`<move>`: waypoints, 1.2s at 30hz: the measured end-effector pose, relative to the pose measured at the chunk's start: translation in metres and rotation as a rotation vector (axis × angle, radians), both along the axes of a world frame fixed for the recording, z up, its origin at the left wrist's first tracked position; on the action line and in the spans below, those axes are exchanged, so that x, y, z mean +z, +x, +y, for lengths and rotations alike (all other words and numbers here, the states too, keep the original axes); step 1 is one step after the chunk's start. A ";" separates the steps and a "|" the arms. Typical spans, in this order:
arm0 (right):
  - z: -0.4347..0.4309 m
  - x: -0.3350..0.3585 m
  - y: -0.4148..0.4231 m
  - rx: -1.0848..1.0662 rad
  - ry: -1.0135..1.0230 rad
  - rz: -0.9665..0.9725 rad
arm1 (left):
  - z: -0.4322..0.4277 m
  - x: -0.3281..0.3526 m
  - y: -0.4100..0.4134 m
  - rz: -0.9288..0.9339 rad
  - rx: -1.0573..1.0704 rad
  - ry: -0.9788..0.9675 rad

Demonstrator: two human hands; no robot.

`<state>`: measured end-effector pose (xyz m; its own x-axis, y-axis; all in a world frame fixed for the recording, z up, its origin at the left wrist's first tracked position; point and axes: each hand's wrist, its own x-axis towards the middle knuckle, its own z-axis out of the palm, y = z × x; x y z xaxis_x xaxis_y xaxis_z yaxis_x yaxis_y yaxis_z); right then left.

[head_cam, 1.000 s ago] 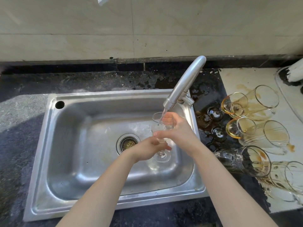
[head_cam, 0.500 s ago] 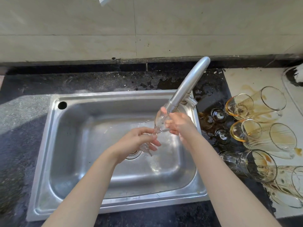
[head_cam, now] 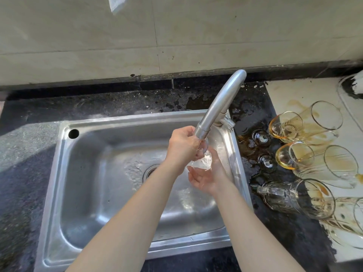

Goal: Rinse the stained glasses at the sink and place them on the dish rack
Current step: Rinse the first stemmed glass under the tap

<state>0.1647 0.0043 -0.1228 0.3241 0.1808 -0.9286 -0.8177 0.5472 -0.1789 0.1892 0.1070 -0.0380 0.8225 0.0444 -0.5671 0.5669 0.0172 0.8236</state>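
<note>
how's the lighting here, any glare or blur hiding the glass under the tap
Head view: hard sunlight on the sink, glare off its wet bottom, and shadow over the counter at left. The glass in the left hand is a bright smear under the faucet, its outline unclear. The wide lens slightly bows straight lines.

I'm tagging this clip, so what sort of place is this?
Most likely a home kitchen: a steel sink with a tap set in a dark counter, and stained glasses lying beside it.

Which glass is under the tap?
The clear glass gripped by the left hand over the sink; the amber-stained glasses lie on their sides to its right.
</note>
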 end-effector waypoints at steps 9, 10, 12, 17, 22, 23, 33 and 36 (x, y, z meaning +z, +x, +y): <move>0.001 -0.008 0.009 0.018 0.045 -0.106 | -0.015 0.007 -0.012 -0.454 -0.001 0.794; 0.002 -0.005 0.012 0.038 0.022 -0.132 | -0.014 0.012 -0.014 -0.465 -0.044 0.858; 0.004 0.000 0.015 0.057 -0.031 -0.171 | -0.005 0.020 -0.012 -0.297 -0.205 0.893; 0.002 0.019 0.014 0.191 -0.285 -0.372 | 0.039 0.024 -0.004 0.177 -0.578 0.518; -0.013 0.046 0.018 0.672 -1.055 -0.541 | 0.065 0.011 -0.018 0.258 -0.558 0.364; -0.019 0.052 0.021 0.666 -1.245 -0.611 | 0.066 0.011 -0.021 0.263 -0.545 0.357; -0.051 0.050 0.076 1.127 -1.624 -0.760 | 0.056 0.006 -0.037 0.307 -0.396 0.299; -0.062 0.056 0.092 0.992 -1.426 -0.668 | 0.051 0.002 -0.040 0.329 -0.348 0.288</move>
